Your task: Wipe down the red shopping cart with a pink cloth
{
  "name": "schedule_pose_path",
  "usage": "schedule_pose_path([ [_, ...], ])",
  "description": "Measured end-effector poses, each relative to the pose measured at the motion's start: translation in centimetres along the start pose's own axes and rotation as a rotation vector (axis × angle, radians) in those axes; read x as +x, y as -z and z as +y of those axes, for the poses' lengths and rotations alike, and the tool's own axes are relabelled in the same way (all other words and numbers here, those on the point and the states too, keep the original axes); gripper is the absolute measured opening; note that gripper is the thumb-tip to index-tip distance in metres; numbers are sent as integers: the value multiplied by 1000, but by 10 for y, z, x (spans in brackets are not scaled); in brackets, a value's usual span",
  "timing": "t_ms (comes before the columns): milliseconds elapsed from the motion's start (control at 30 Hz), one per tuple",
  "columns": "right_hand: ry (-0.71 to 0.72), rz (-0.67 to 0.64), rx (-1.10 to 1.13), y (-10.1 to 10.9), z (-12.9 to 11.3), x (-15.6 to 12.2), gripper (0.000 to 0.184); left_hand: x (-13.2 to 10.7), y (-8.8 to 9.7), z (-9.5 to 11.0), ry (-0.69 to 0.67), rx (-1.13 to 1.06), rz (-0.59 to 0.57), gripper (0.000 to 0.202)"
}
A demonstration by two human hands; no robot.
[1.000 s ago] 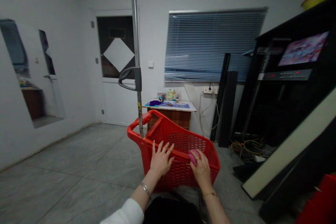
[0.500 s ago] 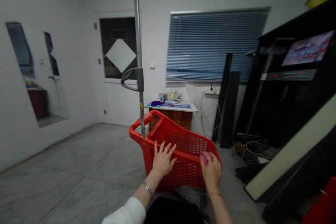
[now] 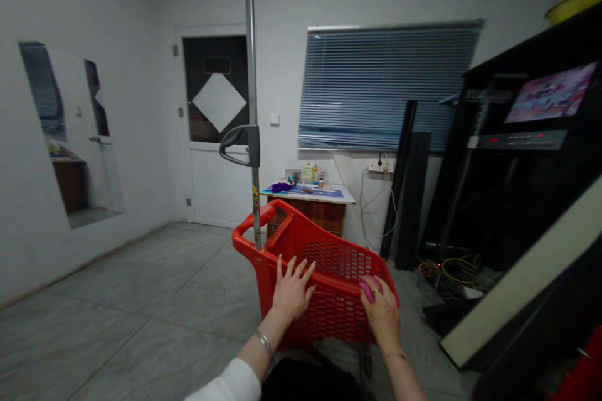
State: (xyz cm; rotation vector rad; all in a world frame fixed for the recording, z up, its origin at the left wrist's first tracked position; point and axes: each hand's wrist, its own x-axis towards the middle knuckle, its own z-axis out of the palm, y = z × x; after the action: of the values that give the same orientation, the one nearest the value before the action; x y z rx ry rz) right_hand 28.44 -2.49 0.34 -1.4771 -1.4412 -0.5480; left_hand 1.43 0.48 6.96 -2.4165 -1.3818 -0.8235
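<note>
A red plastic shopping cart with a perforated basket stands in front of me. My left hand lies on its near rim, palm down and fingers spread. Farther right along the same rim, my right hand is curled round a small pink cloth and presses it against the cart. Most of the cloth is covered by the fingers, so its full shape is hidden. A metal pole with a grey loop handle rises from the cart's handle end.
Behind the cart, a small desk holds bottles and a purple cloth. A black rack with a lit screen stands on the right, near leaning boards and loose cables. A door and a mirror are at left.
The view has tipped up slightly, so the room sits a little lower. My right hand has shifted slightly with the pink cloth along the rim. The left hand stays in place.
</note>
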Motion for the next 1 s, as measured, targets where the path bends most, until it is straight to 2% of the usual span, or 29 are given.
schedule_pose_path([
  [100,-63,14,-59,5,23,-4,44,0,-1,1,4,6,4,58],
  [167,-90,36,-97,3,22,-5,45,0,-1,1,6,1,4,58],
  [233,-103,77,-119,-3,8,-5,42,0,-1,1,8,-5,4,59],
  [300,-66,79,-93,-11,-17,-3,38,0,-1,1,12,-3,2,59],
  [433,65,-29,31,-26,-68,1,35,-1,-1,1,11,20,1,59],
  [533,83,-67,80,-29,-80,2,36,-1,0,0,-8,30,-1,60],
  [600,93,-98,99,-26,-72,2,38,-2,1,0,-18,30,-8,61],
  [700,73,-105,92,-14,-41,1,38,-2,2,-1,-18,32,-17,61],
  [867,-100,-43,-4,7,18,-3,40,-2,3,-2,-28,58,-11,64],
  [1000,-183,-39,-61,11,35,-8,44,-2,4,-1,-21,61,-28,63],
])
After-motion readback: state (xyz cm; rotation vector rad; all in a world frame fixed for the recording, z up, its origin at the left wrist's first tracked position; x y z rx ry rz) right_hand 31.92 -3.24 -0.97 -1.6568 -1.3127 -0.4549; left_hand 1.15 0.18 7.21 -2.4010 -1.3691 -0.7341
